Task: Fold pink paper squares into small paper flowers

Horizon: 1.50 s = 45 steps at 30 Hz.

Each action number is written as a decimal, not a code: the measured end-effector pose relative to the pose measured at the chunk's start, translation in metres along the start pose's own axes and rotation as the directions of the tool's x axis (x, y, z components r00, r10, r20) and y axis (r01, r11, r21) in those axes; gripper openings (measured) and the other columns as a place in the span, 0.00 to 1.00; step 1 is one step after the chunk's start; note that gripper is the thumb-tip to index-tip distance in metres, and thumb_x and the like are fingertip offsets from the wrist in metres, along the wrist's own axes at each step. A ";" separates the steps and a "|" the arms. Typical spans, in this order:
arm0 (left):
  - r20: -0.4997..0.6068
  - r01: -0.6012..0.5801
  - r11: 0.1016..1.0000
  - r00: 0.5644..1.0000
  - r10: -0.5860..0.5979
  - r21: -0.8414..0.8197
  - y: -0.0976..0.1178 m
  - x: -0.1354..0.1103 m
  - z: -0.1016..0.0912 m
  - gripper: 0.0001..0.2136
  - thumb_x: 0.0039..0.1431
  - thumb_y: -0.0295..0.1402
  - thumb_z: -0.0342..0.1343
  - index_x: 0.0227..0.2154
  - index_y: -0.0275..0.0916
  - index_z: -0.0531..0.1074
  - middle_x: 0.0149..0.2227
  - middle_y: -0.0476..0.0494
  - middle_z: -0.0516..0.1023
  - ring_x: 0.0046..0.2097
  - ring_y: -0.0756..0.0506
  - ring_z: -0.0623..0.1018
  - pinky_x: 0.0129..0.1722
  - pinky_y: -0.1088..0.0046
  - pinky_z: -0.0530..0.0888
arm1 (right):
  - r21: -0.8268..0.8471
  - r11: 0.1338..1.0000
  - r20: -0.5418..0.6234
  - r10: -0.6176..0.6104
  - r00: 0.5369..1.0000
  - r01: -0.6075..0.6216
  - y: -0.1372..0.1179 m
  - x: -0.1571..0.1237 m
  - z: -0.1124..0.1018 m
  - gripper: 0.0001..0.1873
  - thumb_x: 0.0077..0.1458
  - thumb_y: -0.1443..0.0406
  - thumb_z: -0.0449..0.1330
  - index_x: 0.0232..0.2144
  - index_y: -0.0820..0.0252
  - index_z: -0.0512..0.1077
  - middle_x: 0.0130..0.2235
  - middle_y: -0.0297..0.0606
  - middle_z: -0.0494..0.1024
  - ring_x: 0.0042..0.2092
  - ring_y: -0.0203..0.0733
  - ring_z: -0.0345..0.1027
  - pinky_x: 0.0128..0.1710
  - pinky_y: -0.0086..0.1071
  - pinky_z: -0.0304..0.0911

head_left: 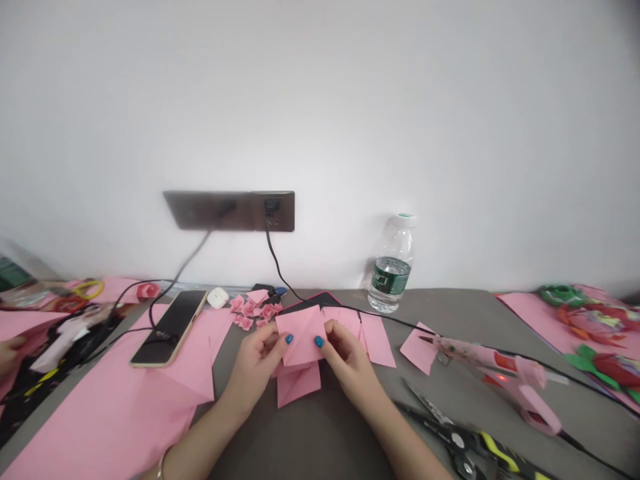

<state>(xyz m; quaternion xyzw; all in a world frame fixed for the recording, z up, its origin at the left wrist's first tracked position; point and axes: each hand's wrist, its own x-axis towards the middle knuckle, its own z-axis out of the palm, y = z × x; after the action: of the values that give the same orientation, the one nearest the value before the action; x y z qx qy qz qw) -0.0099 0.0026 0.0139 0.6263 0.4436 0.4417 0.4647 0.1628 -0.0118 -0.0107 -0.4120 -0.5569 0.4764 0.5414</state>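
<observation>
A small square of pink paper (pixel 301 333) with a diagonal crease is held up between my two hands. My left hand (pixel 263 357) pinches its left side between thumb and fingers. On the right side, the thumb and fingers of my right hand (pixel 345 353) are closed on the same sheet. Just below it lies another creased pink square (pixel 299 385), partly covered by the held one. More cut pink squares (pixel 377 340) lie behind and to the right of my right hand. Several small folded pink paper roses (pixel 253 309) sit beyond my left hand.
A phone (pixel 170 329) rests on large pink sheets (pixel 125 413) at left. To the right are a pink glue gun (pixel 505 370), its light red, and open scissors (pixel 455 433). A water bottle (pixel 391 267) stands by the wall. Cables cross the table. Another person's hand (pixel 10 353) shows far left.
</observation>
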 end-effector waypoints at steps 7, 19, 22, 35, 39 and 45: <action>0.001 0.011 1.000 1.000 -0.011 -0.005 0.000 -0.004 0.002 0.08 0.58 0.36 0.56 0.29 0.37 0.72 0.24 0.51 0.70 0.25 0.50 0.69 0.23 0.79 0.69 | 0.037 0.999 0.019 0.015 1.000 -0.015 -0.001 0.000 0.000 0.19 0.58 0.51 0.57 0.26 0.58 0.62 0.27 0.30 0.59 0.29 0.36 0.52 0.29 0.29 0.52; 0.105 0.086 0.994 0.991 -0.079 -0.068 -0.004 -0.004 0.003 0.12 0.62 0.39 0.53 0.35 0.35 0.74 0.21 0.51 0.72 0.21 0.51 0.72 0.22 0.78 0.69 | 0.131 0.991 0.052 -0.006 0.999 -0.001 -0.002 -0.001 0.000 0.12 0.59 0.55 0.59 0.32 0.58 0.69 0.30 0.34 0.71 0.33 0.40 0.65 0.34 0.31 0.60; 0.117 0.068 0.991 0.992 -0.055 -0.116 -0.002 -0.004 0.002 0.11 0.61 0.38 0.52 0.37 0.36 0.75 0.27 0.47 0.77 0.22 0.51 0.74 0.24 0.76 0.72 | 0.103 0.994 -0.003 -0.034 0.999 0.034 -0.001 -0.001 -0.003 0.12 0.58 0.55 0.59 0.35 0.57 0.73 0.34 0.37 0.73 0.35 0.41 0.66 0.35 0.31 0.61; 0.209 0.202 0.933 0.967 -0.142 -0.297 -0.002 -0.004 0.001 0.18 0.52 0.41 0.63 0.42 0.35 0.74 0.24 0.46 0.80 0.25 0.45 0.81 0.28 0.71 0.78 | 0.062 0.994 0.013 -0.096 0.995 0.095 -0.002 -0.003 -0.008 0.14 0.60 0.59 0.54 0.27 0.58 0.74 0.28 0.35 0.69 0.31 0.39 0.60 0.32 0.31 0.55; 0.216 0.209 0.938 0.965 -0.150 -0.278 -0.004 -0.002 0.003 0.15 0.53 0.43 0.62 0.35 0.35 0.73 0.24 0.44 0.81 0.26 0.46 0.81 0.29 0.72 0.78 | 0.103 0.995 0.004 -0.006 1.000 0.005 -0.002 -0.005 -0.007 0.14 0.61 0.56 0.52 0.37 0.56 0.73 0.33 0.36 0.70 0.32 0.40 0.62 0.32 0.31 0.57; 0.170 0.192 0.946 0.974 -0.151 -0.260 -0.002 -0.003 0.004 0.15 0.54 0.46 0.60 0.28 0.37 0.70 0.23 0.44 0.81 0.25 0.45 0.81 0.26 0.75 0.76 | 0.077 0.996 0.055 0.029 0.998 -0.033 -0.004 -0.001 0.000 0.17 0.57 0.52 0.59 0.28 0.59 0.68 0.26 0.32 0.66 0.28 0.37 0.58 0.27 0.28 0.55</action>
<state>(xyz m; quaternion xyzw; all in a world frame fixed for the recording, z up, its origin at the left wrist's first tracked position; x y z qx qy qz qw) -0.0070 -0.0008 0.0107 0.5458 0.3954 0.4091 0.6152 0.1630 -0.0141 -0.0074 -0.3863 -0.5460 0.5171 0.5342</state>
